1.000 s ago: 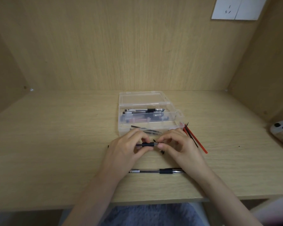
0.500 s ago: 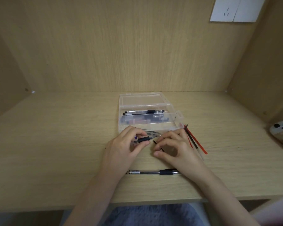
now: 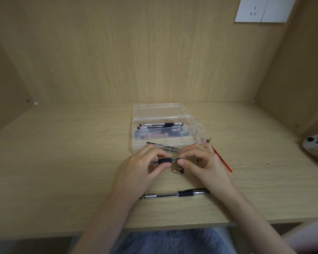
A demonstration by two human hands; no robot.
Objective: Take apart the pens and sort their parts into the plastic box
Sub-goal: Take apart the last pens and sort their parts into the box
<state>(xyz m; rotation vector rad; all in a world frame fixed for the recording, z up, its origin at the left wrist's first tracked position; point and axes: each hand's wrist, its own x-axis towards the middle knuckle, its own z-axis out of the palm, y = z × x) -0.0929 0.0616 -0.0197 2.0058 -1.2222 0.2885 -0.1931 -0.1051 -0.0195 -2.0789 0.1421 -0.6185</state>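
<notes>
The left hand (image 3: 141, 168) is gripping the pen (image 3: 165, 160), which is lying crosswise between both hands. The right hand (image 3: 203, 163) is pinching its tip, just right of the left fingers (image 3: 160, 155).

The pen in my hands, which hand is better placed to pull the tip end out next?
Right, probably. The right hand pinches the pen at its tip end with its fingers, while the left hand grips the black sleeve and can steady it.

I am finding nothing readable: the print on the pen (image 3: 174, 194) lying nearest me is showing only as a blur.
</notes>
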